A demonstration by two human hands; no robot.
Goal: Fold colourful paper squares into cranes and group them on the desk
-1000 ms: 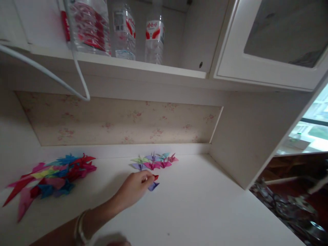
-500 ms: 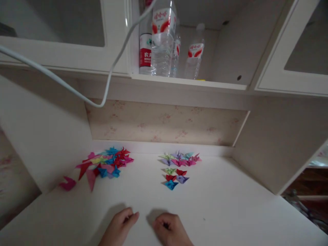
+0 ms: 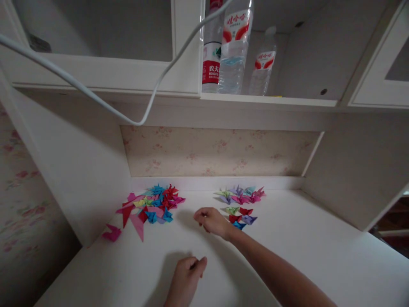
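Observation:
My right hand (image 3: 211,221) reaches over the white desk, between two groups of folded paper cranes. Its fingers are curled together and I see nothing in them. To its left lies a loose heap of colourful paper cranes (image 3: 156,204), a small gap away from the fingertips. On the other side are neater rows of paper cranes (image 3: 238,198), and my right wrist is close to the front ones, among them a blue crane (image 3: 239,224). Near the front of the desk my left hand (image 3: 188,273) rests in a loose fist, thumb on top, with nothing showing in it.
A pink paper crane (image 3: 111,233) lies apart at the desk's left edge. Above, an open cabinet shelf (image 3: 268,100) holds several plastic bottles, one of them a large water bottle (image 3: 234,47). A white cable (image 3: 105,105) hangs across the upper left. Side panels (image 3: 348,162) flank the desk.
My right hand has moved forward and left from the desk's front toward the loose heap. The view has turned left, so things appear further right. My left hand remains in a loose fist.

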